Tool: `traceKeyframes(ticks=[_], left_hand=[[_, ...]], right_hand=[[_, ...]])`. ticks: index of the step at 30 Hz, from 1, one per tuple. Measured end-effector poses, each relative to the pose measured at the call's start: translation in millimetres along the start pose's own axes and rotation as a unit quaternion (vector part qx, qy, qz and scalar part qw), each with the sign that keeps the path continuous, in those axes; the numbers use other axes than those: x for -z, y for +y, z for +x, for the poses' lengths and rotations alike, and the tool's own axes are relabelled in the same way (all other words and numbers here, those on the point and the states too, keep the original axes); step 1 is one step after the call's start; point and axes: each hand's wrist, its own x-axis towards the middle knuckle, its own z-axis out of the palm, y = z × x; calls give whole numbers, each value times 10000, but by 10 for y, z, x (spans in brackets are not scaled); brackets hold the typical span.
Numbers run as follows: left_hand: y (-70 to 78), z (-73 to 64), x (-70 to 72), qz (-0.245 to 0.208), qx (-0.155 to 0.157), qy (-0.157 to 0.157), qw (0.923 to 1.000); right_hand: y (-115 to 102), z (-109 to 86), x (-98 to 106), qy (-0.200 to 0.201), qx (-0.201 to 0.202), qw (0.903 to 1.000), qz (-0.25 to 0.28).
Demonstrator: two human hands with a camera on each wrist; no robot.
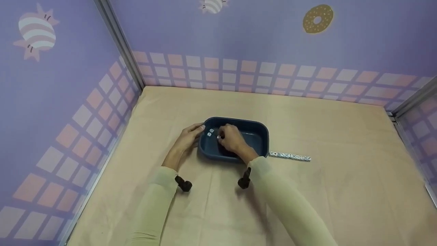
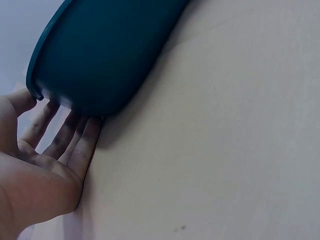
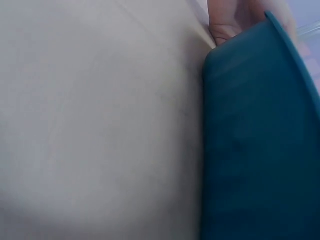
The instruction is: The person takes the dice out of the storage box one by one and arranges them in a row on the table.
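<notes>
A dark blue rectangular box (image 1: pixel 234 120) with rounded corners stands on the table. My left hand (image 1: pixel 187 136) rests against its left end, with extended fingers (image 2: pixel 65 137) on the outer wall and the thumb at the rim. Inside the box, my right hand (image 1: pixel 232 138) pinches a small white die (image 1: pixel 219 137) between curled fingers. Left of it in the box lie two more small dice (image 1: pixel 210 132). The right wrist view shows only the box's outer side wall (image 3: pixel 255 130) and part of the left hand; the right hand is hidden there.
A straight row of small white dice (image 1: pixel 290 156) runs rightward along the table from beside the box's right end. A beige cloth (image 1: pixel 341 191) covers the table. Purple printed panels (image 1: pixel 252 37) enclose it at the back and sides.
</notes>
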Motion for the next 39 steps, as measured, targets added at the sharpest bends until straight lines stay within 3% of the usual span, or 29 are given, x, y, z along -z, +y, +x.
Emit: traceKeyframes(ticks=[7,14,20,26,33,39], left_hand=[[5,-13,-13,-384,175,-90,9991],[-2,-17,-15,-225,72,-167,9996],[-8,-15,-6,-121,2,-184,9998],[-18,-18,1,-67,9,-148,9999],[-14,-30,-3,-20,73,-174,9998],[-6,-20,-4,14,54,-129,9999]], right_hand=[[43,-176,316,-153,837,9932,800],[322,-672,853,276,1191,9889,842],[707,-1192,1257,591,769,9887,1146],[1156,-1696,1529,796,335,9915,969],[1696,-2204,1604,1197,-272,9913,465],[2004,-2416,1521,1189,-855,9889,268]])
